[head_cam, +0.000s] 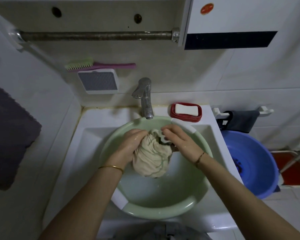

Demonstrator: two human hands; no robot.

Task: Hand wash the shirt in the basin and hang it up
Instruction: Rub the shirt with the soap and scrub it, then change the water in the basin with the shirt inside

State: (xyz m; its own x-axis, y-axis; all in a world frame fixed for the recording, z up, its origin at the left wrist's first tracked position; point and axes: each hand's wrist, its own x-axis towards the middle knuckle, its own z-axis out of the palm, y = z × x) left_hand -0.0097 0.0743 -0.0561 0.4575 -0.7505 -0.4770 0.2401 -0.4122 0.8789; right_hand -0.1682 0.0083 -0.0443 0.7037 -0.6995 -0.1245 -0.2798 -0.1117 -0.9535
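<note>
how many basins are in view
2: the green basin sits in the sink under both hands, and the blue basin sits lower down, right of the sink. Others could be out of frame.

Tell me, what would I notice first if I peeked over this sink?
Two wet hands, the left hand and right hand, squeeze a bunched beige shirt over a pale green basin sitting in the white sink. A shiny tap stands just behind, with white soap in a red dish beside it, and a big blue tub on the floor to the right.
</note>
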